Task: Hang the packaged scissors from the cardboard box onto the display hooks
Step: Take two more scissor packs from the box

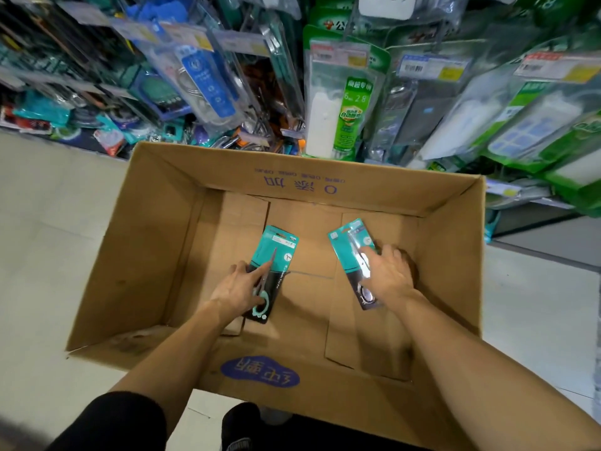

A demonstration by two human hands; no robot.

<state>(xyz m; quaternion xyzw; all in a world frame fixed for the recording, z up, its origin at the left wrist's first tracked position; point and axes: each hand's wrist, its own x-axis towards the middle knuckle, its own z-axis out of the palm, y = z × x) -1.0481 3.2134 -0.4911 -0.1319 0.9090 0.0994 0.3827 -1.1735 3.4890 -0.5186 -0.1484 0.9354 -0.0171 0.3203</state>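
While both bare arms reach down into the open box (pixel 156 242), each hand lies on its own scissors pack on the box floor. At the left, the left hand (pixel 239 289) grips the left pack (pixel 279 252) — the index finger stretches straight along the scissors toward the teal top of the card, the thumb sits at the card's left edge, and the other fingers curl under near the round teal handle at the bottom. That pack lies tilted, its top toward the far wall. At the right, the right hand (pixel 388 271) covers the right edge of the right pack (pixel 346 245), its fingers bent over the card; whether it grips the pack or only presses on it I cannot tell. This pack leans the other way, its teal top toward the far wall, its dark lower end toward the near one. The two packs lie well apart, with bare cardboard flaps between them. Beyond the box hang shelves of packaged goods (pixel 344 102) — power strips in green cards among them — with price tags (pixel 426 67) on the hooks. Pale floor (pixel 48 206) lies on both sides.
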